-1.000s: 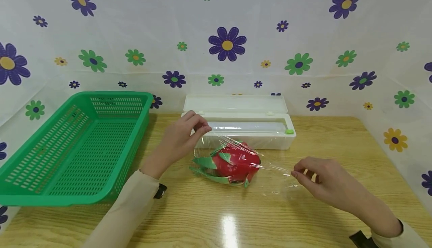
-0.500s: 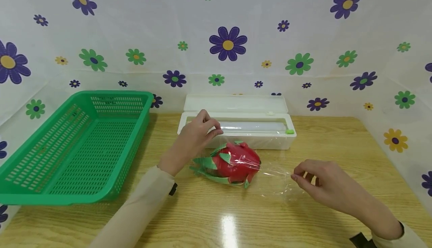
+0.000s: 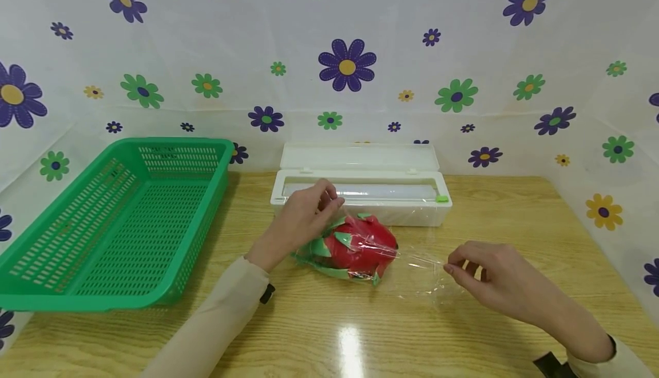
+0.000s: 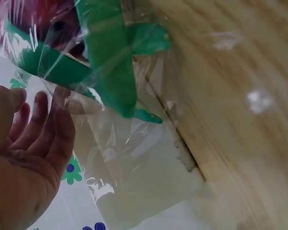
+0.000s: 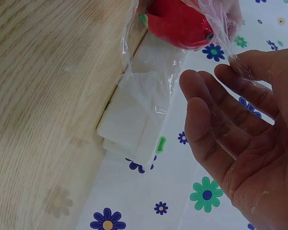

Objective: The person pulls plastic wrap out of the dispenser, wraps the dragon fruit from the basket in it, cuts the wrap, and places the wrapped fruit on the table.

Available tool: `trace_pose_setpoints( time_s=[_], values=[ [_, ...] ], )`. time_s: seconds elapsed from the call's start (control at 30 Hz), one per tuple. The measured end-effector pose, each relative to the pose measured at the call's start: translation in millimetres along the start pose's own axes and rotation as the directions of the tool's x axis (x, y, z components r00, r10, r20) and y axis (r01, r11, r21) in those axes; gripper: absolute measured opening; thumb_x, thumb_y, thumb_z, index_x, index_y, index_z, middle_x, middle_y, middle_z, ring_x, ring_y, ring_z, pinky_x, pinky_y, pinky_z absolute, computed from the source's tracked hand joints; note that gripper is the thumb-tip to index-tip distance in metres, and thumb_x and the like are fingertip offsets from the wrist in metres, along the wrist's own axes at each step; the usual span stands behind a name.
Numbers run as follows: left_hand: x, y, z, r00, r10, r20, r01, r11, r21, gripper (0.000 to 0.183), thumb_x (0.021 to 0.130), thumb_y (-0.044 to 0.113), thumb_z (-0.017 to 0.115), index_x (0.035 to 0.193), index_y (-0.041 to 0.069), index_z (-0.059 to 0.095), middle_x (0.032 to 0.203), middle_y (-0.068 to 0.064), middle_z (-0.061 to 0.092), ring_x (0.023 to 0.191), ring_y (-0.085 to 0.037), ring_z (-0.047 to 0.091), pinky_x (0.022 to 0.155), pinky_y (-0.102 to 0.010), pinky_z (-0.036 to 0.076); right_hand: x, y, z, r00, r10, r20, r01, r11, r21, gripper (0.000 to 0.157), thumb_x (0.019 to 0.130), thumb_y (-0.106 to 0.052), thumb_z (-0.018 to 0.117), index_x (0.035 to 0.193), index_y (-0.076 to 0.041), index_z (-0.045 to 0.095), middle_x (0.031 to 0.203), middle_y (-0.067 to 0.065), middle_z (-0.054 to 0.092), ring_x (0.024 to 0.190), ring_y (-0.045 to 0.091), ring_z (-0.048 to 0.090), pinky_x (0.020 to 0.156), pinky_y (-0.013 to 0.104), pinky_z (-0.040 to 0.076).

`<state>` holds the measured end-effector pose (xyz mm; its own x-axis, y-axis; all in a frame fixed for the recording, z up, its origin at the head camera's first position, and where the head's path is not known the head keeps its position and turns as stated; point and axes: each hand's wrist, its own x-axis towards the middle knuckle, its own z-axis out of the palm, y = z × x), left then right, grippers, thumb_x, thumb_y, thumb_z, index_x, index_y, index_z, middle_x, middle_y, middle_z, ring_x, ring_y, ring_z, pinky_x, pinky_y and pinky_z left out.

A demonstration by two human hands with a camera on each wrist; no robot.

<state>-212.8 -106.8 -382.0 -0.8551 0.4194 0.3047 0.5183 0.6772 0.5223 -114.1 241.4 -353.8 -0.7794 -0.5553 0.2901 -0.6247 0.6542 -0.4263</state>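
In the head view a red dragon fruit (image 3: 364, 247) with green scales lies on the table under clear plastic wrap (image 3: 419, 272). My left hand (image 3: 304, 215) pinches the wrap between thumb and fingertips at the fruit's upper left, close in front of the wrap box. Off to the fruit's right, my right hand (image 3: 499, 278) pinches the other end of the film, which stretches creased between hand and fruit. The right wrist view shows film (image 5: 230, 28) running up to the thumb and forefinger. In the left wrist view, film (image 4: 134, 143) covers the green scales (image 4: 110, 62).
Behind the fruit stands a white plastic wrap box (image 3: 412, 216), lid (image 3: 360, 156) raised, with a roll of film (image 3: 386, 191) inside and a green slider (image 3: 441, 199) at its right end. A green basket (image 3: 206, 241) sits at the left. A flowered cloth (image 3: 401, 120) hangs behind the wooden table.
My left hand has moved right and slightly down toward the fruit, drawing the film with it. The right hand has stayed nearly still. Fruit and box have not moved.
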Motion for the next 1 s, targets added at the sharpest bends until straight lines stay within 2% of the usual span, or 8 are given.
trace_pose_setpoints(
  time_s=[0.1,0.27,0.4,0.57,0.63,0.77,0.9,1.0],
  values=[
    [-1.8,0.0,-0.1,0.998,-0.035,0.053,0.034,0.999,0.03,0.02,0.108,0.031,0.052,0.113,0.013,0.058,0.083,0.001,0.068,0.071,-0.012,0.059,0.066,-0.025,0.053,0,0,-0.3,1.0,0.002,0.005,-0.002,1.0,0.005,0.017,0.09,-0.005,0.075,0.092,-0.022,0.073,0.081,-0.016,0.07,0.07,-0.011,0.056,0.054,0.016,0.047],
    [-7.0,1.3,-3.0,0.99,-0.024,0.141,0.009,0.994,0.105,0.032,0.111,0.032,0.039,0.103,0.015,0.064,0.079,0.004,0.062,0.078,-0.016,0.056,0.073,-0.03,0.052,0,0,-0.9,1.0,0.02,0.02,-0.02,1.0,0.007,0.015,0.09,-0.007,0.075,0.092,-0.022,0.073,0.081,-0.017,0.07,0.07,-0.01,0.056,0.054,0.016,0.047],
    [-9.5,0.8,-7.2,0.981,-0.022,0.192,0.005,0.996,0.085,0.036,0.111,0.029,0.038,0.095,0.014,0.067,0.077,0.001,0.06,0.078,-0.017,0.056,0.075,-0.032,0.051,0,-1,-1.7,1.0,0.021,0.021,-0.022,1.0,0.012,0.015,0.091,-0.008,0.075,0.091,-0.022,0.072,0.081,-0.018,0.069,0.069,-0.011,0.055,0.054,0.016,0.047],
    [-13.3,2.4,-12.4,0.971,-0.069,0.23,0.055,0.996,0.067,0.036,0.11,0.027,0.044,0.103,0.009,0.074,0.096,-0.005,0.065,0.089,-0.018,0.058,0.079,-0.033,0.051,0,1,-2.9,1.0,0.008,0.008,-0.008,1.0,0.015,0.016,0.091,-0.007,0.075,0.09,-0.022,0.073,0.08,-0.018,0.068,0.068,-0.011,0.054,0.053,0.016,0.047],
    [-14.9,4.0,-13.3,0.972,-0.071,0.225,0.055,0.996,0.076,0.032,0.108,0.027,0.049,0.108,0.008,0.076,0.099,-0.006,0.066,0.089,-0.018,0.058,0.078,-0.032,0.051,0,2,-3.5,1.0,-0.002,0.003,0.002,1.0,0.021,0.017,0.091,-0.006,0.075,0.09,-0.022,0.073,0.08,-0.018,0.069,0.068,-0.011,0.055,0.053,0.016,0.047],
    [-16.9,5.6,-14.3,0.982,-0.06,0.177,0.045,0.995,0.088,0.022,0.103,0.026,0.062,0.109,0.01,0.075,0.09,-0.001,0.07,0.08,-0.014,0.057,0.072,-0.027,0.05,0,2,-4.7,1.0,-0.018,-0.005,0.018,0.999,0.036,0.019,0.091,-0.004,0.075,0.091,-0.023,0.072,0.081,-0.018,0.07,0.068,-0.011,0.055,0.052,0.016,0.047],
    [-17.0,3.5,-16.6,0.998,-0.032,0.057,0.03,0.999,0.041,0.015,0.102,0.02,0.063,0.105,0.01,0.073,0.089,0.001,0.072,0.083,-0.013,0.06,0.075,-0.028,0.052,0,1,-5.5,1.0,-0.011,-0.005,0.011,0.999,0.047,0.02,0.091,-0.005,0.074,0.091,-0.024,0.072,0.08,-0.019,0.069,0.068,-0.01,0.055,0.052,0.017,0.047],
    [-19.0,6.6,-19.9,0.999,0.033,-0.035,-0.034,0.999,-0.026,0.013,0.102,0.017,0.062,0.107,0.008,0.071,0.095,-0.001,0.072,0.088,-0.014,0.064,0.078,-0.033,0.056,-1,0,-5.9,1.0,-0.02,-0.015,0.02,0.999,0.049,0.021,0.091,-0.004,0.074,0.092,-0.025,0.072,0.08,-0.02,0.068,0.068,-0.01,0.055,0.053,0.016,0.047]
  ],
)
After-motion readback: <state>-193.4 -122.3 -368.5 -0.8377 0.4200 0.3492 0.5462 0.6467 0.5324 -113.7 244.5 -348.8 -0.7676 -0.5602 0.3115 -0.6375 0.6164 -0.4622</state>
